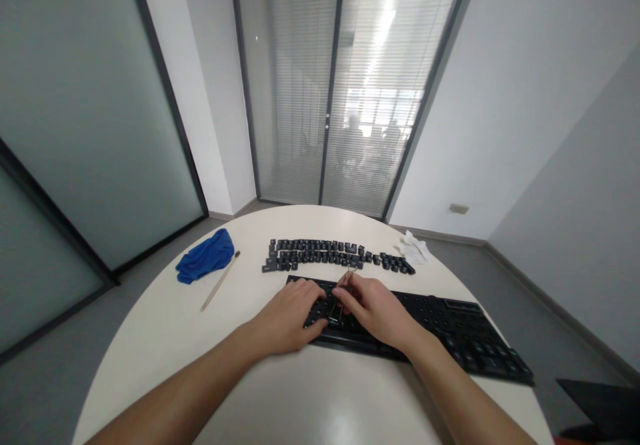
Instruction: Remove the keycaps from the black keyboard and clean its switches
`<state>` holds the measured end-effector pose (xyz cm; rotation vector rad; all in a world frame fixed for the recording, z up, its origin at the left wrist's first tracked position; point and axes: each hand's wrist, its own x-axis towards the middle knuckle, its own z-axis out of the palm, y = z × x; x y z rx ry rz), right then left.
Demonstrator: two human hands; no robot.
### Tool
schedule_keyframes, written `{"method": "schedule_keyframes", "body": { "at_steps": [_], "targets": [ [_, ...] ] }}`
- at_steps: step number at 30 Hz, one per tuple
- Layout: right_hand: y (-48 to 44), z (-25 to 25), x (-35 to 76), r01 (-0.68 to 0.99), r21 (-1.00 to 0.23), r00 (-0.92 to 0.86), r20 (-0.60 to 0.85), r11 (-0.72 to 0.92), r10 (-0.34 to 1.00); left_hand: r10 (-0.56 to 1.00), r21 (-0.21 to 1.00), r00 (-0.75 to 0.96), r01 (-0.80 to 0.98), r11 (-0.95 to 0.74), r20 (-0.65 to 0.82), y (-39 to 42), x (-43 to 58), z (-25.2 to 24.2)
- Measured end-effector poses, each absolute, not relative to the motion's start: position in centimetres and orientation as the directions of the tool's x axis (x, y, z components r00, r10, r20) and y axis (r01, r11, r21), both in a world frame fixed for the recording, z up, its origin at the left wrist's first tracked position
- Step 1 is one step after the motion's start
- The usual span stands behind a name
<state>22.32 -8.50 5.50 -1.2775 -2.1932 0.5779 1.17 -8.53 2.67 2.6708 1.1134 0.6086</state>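
Note:
A black keyboard (425,311) lies across the table at a slight slant, many of its keycaps off on the left and middle part. My left hand (290,315) rests over its left end, fingers bent on the far side and thumb by the front edge. In my right hand (375,308), thumb and fingers pinch slim tweezers (345,275), whose tips point down at the keyboard's left part. The exact contact at the tips is too small to make out. Behind the keyboard, loose black keycaps (320,256) stand in rows.
On the left of the white round table (165,358) lie a crumpled blue cloth (206,256) and a thin wooden-handled brush (220,281). A crumpled white tissue (414,249) sits at the far right. A dark object (605,405) shows beyond the table at lower right.

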Motion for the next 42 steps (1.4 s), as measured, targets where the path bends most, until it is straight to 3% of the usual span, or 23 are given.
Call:
{"method": "schedule_keyframes", "body": {
  "at_steps": [19,27,31,36,42],
  "targets": [
    [-8.8,5.5,21.9,0.649,-0.604,-0.439,0.199,0.462,0.876,0.685,0.179,0.692,0.662,-0.728,0.226,-8.1,0.6,3.6],
    [-9.6,5.5,21.2,0.609,-0.567,-0.547,0.206,0.555,0.811,0.671,0.204,0.703,0.640,-0.741,0.236,-8.0,0.6,3.3],
    [-8.8,4.8,21.8,0.558,-0.668,-0.512,0.191,0.493,0.838,0.672,0.206,0.700,0.640,-0.741,0.243,-8.1,0.6,3.4],
    [-7.8,3.7,22.2,0.363,-0.871,-0.477,0.131,0.331,0.869,0.646,0.257,0.715,0.593,-0.763,0.268,-7.9,0.6,3.2],
    [-7.3,3.0,22.5,0.262,-0.940,-0.434,0.086,0.217,0.897,0.636,0.299,0.719,0.565,-0.769,0.279,-7.8,0.4,2.9]
  ]
}}
